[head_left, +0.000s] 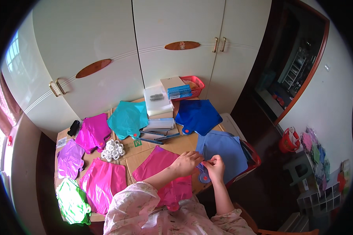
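My left hand (pixel 187 163) and my right hand (pixel 215 168) meet fingertip to fingertip, both pinched closed. What they hold between them is too small to make out. Just beneath and to the right lies a flat light-blue pentagon-shaped plastic piece (pixel 224 150), its round tab with a red dot (pixel 204 178) pointing toward me. Under my left forearm spreads a deep-pink plastic piece (pixel 153 162), partly hidden by the arm. A dark-blue piece (pixel 200 115) of similar shape, also with a red dot, lies beyond my hands.
Teal (pixel 126 117), magenta (pixel 91 131), lilac (pixel 70 156), pink (pixel 102 180) and bright-green (pixel 72 201) plastic pieces cover the left side of the cardboard-topped table (pixel 125 156). Among them sits a pile of white rings (pixel 112 150). Stacked flat packs (pixel 161 124) and a red basket (pixel 196 82) stand at the back.
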`<state>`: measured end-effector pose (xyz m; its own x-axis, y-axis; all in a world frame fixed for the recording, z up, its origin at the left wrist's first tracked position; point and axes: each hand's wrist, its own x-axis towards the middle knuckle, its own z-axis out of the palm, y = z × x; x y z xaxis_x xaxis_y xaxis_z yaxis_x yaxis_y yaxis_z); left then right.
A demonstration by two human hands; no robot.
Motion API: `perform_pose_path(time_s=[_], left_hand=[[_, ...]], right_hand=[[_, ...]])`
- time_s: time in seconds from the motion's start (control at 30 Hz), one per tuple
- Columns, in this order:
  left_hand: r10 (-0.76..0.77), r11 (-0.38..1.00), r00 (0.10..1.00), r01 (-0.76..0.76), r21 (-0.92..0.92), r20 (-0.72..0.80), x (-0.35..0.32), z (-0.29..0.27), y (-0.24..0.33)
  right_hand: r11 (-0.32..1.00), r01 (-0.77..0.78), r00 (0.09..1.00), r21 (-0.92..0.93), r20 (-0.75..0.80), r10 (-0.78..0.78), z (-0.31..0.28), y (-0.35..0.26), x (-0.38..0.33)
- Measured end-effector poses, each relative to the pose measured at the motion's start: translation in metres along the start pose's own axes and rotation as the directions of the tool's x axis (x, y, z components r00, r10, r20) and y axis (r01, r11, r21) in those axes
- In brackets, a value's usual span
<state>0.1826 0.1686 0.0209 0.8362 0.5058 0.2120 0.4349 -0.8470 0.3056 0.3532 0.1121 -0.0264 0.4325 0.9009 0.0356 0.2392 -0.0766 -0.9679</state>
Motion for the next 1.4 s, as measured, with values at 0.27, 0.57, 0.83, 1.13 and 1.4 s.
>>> perform_pose_path(time_s=[0.27,0.57,0.83,1.13,1.4], left_hand=[[0.163,0.948,0.985,-0.173,0.269,0.058,0.001,0.012,-0.003],[0.219,0.95,0.975,-0.22,0.222,0.029,0.016,0.032,-0.013],[0.237,0.945,0.971,-0.235,0.226,0.017,0.025,0.037,-0.011],[0.24,0.951,0.971,-0.236,0.197,0.006,0.023,0.035,-0.006],[0.165,0.969,0.985,-0.171,0.178,0.048,0.019,0.03,-0.002]], right_hand=[[0.942,-0.147,0.978,0.301,0.185,0.093,-0.019,0.004,0.008],[0.738,-0.34,0.94,0.582,0.215,0.264,-0.042,-0.003,0.011],[0.824,-0.144,0.961,0.548,-0.12,0.249,-0.143,0.02,0.038],[0.911,0.194,0.77,0.365,-0.632,0.089,-0.314,0.015,0.083],[0.669,0.479,0.486,-0.569,-0.463,-0.741,-0.211,-0.124,0.15]])
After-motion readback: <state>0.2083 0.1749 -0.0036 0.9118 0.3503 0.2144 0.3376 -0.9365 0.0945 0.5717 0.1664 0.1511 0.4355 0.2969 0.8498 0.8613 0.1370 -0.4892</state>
